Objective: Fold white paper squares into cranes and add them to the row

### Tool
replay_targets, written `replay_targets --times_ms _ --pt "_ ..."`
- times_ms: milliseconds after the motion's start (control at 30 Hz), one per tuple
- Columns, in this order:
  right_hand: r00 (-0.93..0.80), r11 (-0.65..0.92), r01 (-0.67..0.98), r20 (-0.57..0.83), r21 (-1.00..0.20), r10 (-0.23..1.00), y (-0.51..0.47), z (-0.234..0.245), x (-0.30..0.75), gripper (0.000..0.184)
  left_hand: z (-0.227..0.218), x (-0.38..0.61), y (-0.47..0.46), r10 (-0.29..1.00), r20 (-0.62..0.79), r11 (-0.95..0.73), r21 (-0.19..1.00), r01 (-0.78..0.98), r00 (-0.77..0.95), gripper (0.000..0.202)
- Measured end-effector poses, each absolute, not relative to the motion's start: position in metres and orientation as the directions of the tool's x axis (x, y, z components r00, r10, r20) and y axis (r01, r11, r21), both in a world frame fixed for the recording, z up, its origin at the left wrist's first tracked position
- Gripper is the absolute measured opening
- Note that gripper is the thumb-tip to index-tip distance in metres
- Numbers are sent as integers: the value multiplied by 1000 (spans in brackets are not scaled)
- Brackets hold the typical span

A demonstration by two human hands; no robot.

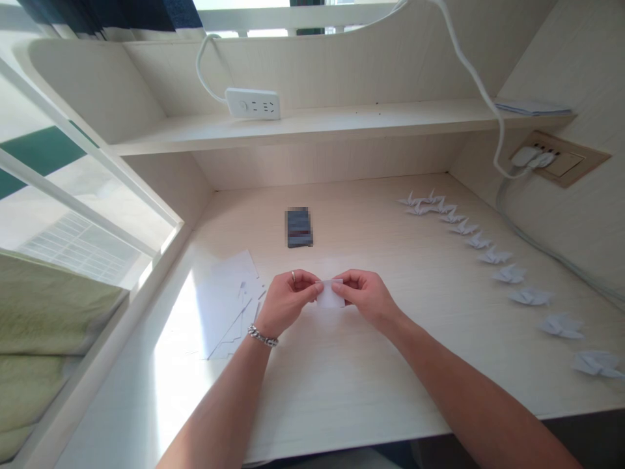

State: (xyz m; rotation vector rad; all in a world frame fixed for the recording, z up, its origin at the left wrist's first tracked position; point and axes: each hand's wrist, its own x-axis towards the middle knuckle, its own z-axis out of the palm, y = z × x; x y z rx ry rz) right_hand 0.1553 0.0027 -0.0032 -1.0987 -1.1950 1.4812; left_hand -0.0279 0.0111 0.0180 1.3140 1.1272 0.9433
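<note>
"How do the hands stand?"

"The left hand (288, 293) and right hand (368, 293) each pinch the upper edge of a small, flat white paper piece (331, 298) between them, at the middle of the pale, wood-grained desk (361, 404)."

"How will it handle?"

"Probably light, thin, easily creased; best taken lightly by its edges."

"Beyond?"

"Crisp, pointed white folded-paper birds (509, 274) line the right; farther back sits a smooth white plastic power strip (254, 104)."

Super bright, daylight glaring through the window (267, 32) beyond the left hand (291, 299). Sun patch left of that hand totally blows out the desk (176, 378). Dark object (299, 228) just ahead's pixelated; wide-lens stretch well right of the right hand (366, 296).
</note>
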Motion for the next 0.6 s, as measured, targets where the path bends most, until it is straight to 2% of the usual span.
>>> replay_targets --times_ms 300,600 --pt "-268 -173 -70 -148 -982 952 2 1 157 27 15 -31 12 951 -94 43 984 174 294 20" --pt "-248 -122 -27 -112 -992 962 8 15 160 26 29 -29 26 931 -88 29 985 169 355 18"
